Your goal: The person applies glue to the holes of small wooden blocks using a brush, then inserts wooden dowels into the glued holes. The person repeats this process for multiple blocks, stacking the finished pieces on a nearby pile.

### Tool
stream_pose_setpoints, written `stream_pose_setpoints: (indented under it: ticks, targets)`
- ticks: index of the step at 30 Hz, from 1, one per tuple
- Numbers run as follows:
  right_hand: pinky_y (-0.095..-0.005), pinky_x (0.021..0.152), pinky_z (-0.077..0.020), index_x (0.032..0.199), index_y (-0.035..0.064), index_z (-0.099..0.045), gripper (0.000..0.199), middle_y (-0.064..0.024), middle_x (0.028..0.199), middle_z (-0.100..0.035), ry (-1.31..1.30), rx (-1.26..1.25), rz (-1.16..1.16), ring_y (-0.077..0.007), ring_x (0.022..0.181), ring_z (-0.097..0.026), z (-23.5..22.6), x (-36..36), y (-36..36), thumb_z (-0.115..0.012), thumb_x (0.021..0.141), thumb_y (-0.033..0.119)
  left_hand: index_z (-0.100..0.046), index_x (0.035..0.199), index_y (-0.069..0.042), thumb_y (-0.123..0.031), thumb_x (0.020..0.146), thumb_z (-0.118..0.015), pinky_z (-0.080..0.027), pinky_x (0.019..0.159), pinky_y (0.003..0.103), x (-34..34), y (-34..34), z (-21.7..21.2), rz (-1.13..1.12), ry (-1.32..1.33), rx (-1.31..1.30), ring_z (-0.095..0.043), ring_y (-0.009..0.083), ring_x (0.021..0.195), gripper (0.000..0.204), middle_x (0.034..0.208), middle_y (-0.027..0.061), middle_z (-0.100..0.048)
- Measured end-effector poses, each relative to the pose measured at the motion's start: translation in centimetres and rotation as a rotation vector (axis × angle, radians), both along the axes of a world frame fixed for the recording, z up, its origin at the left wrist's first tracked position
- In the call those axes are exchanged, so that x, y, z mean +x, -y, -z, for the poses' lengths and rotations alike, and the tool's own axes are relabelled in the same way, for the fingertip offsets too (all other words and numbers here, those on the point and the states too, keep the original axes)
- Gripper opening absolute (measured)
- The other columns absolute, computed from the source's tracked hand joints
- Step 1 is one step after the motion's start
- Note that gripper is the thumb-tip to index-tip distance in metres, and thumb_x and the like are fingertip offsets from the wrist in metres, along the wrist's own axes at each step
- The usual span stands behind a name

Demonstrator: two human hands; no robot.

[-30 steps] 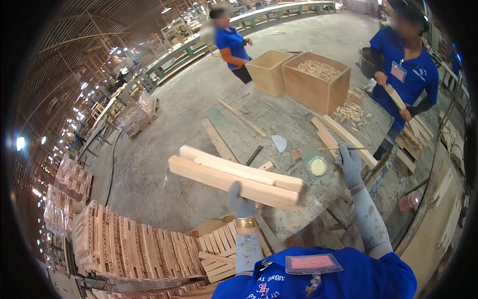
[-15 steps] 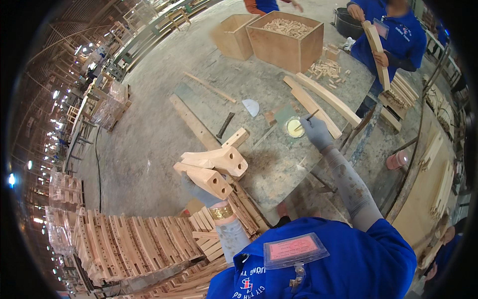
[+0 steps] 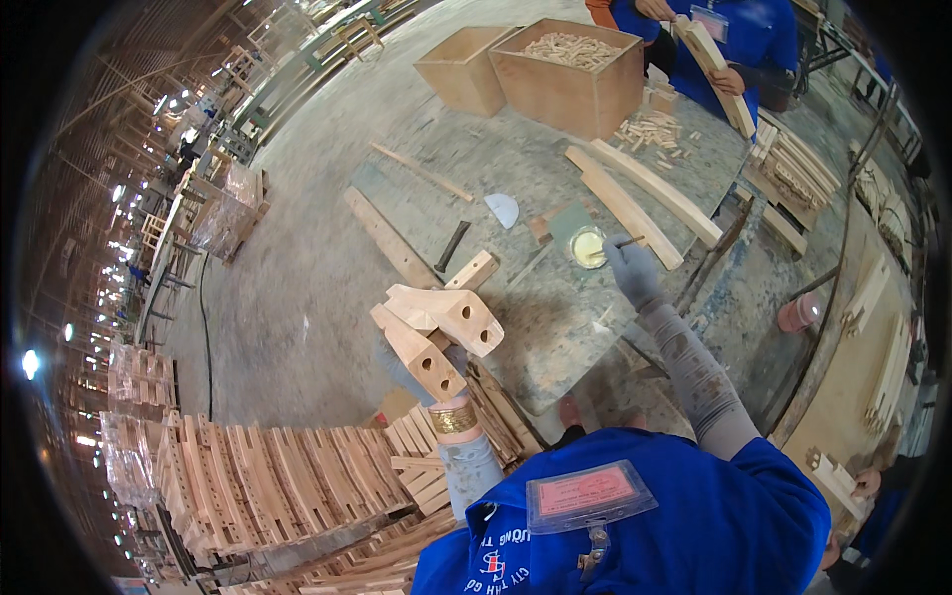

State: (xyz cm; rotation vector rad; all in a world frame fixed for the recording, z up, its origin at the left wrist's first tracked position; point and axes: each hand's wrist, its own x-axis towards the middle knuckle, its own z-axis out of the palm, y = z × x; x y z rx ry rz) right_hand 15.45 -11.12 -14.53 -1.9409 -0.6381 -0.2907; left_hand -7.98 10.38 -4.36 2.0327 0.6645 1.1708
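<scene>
My gloved left hand (image 3: 397, 369) is closed around a pale wooden piece (image 3: 416, 349) with two drilled holes in its end. A second drilled wooden piece (image 3: 456, 309) lies against it; I cannot tell whether the same hand grips both. My gloved right hand (image 3: 633, 276) pinches a thin wooden stick (image 3: 631, 241), perhaps a brush handle, beside a round dish of pale yellow, glue-like paste (image 3: 587, 246). The stick's lower end points at the paste. Beyond my left hand, a small drilled block (image 3: 472, 271) and a dark hammer-like tool (image 3: 453, 246) lie on the worktable (image 3: 555, 352).
Two long wooden pieces (image 3: 659, 193) lie right of the dish. A wooden box of dowels (image 3: 565, 84) stands at the far side, loose dowels (image 3: 654, 132) beside it. A co-worker (image 3: 734, 59) holds a curved wooden piece at far right. Stacked drilled parts (image 3: 278, 481) fill the lower left.
The wooden pieces at my left hand have shifted slightly right. My right hand stays by the dish, its stick tilted differently. The co-worker has moved left with the curved piece.
</scene>
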Motion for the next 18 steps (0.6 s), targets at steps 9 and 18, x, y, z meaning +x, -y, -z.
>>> stream_pose_setpoints:
  ticks: [9, 18]
  targets:
    - [-0.0258, 0.056, -0.0467, 0.093, 0.0034, -0.057, 0.017, -0.0043, 0.075, -0.059, -1.033, 0.922, -0.152, -0.0135, 0.064, -0.057, 1.5, 0.1, 1.7, -0.052, 0.087, 0.019, -0.053, 0.113, -0.01, -0.029, 0.069, -0.072, -0.044, 0.086, 0.033, 2.3, 1.9, -0.3, -0.025, 0.005, 0.139, -0.055, 0.0225, 0.1, 0.051, 0.107, 0.0062, -0.058]
    - [-0.0209, 0.054, -0.0442, 0.089, -0.0007, -0.053, 0.019, -0.0065, 0.073, -0.056, -0.722, 0.928, -0.191, -0.0096, 0.059, -0.053, -15.8, -1.8, 4.5, -0.052, 0.089, 0.018, -0.041, 0.112, -0.006, -0.02, 0.069, -0.071, -0.046, 0.083, 0.032, 5.0, 4.3, -0.9, 0.402, 0.338, -0.57, -0.053, 0.0191, 0.098, 0.054, 0.108, 0.0086, -0.052]
